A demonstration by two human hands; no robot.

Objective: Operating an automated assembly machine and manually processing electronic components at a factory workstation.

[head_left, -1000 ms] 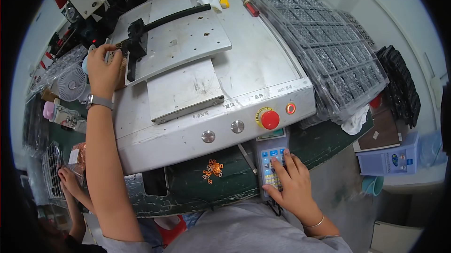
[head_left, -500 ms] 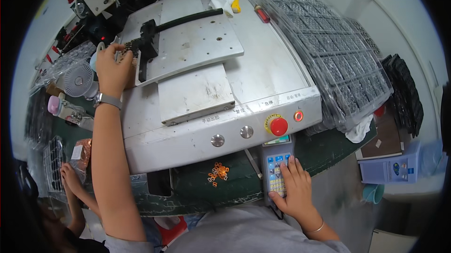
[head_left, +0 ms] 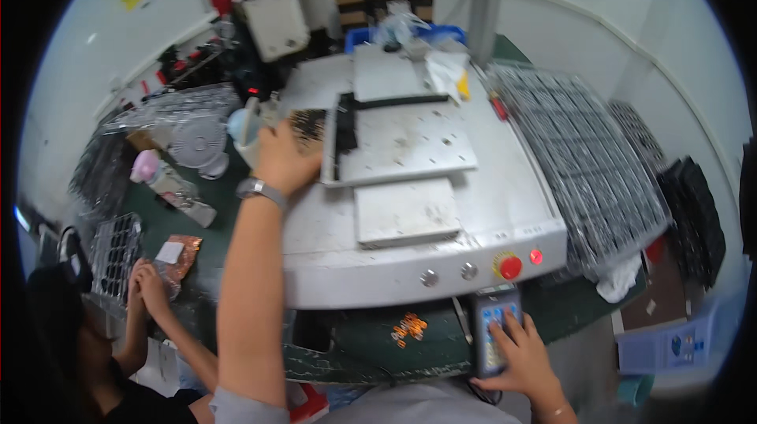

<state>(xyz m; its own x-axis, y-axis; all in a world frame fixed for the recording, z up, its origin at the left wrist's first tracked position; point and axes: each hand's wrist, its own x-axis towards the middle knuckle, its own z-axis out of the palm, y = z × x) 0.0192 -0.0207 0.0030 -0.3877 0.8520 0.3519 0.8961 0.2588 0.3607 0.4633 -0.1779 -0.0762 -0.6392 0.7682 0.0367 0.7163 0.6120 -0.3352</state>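
Note:
My left hand (head_left: 289, 162), with a watch at the wrist, reaches to the left side of the machine's metal plate (head_left: 410, 140). Its fingers curl at the edge of a tan tray (head_left: 312, 145) dotted with small dark parts; blur hides the fingertips. A black bracket (head_left: 345, 126) stands on the plate just right of that tray. My right hand (head_left: 520, 361) rests over a handheld keypad (head_left: 490, 337) at the bench's front edge. Its fingers are stretched across the keys and the thumb lies near the lower left edge.
Small orange pieces (head_left: 408, 329) lie in front of the machine. Stacked clear trays (head_left: 576, 156) stand at right. A red emergency button (head_left: 509, 266) sits on the front panel. At left are a fan (head_left: 197, 144), a pink-capped bottle (head_left: 169, 180) and another person's hands (head_left: 150, 284) beside a copper-coloured bag (head_left: 185, 254).
The whole view has shifted, so the bench appears further right and lower. My left hand stays by the tan tray. My right fingers now lie further across the keypad.

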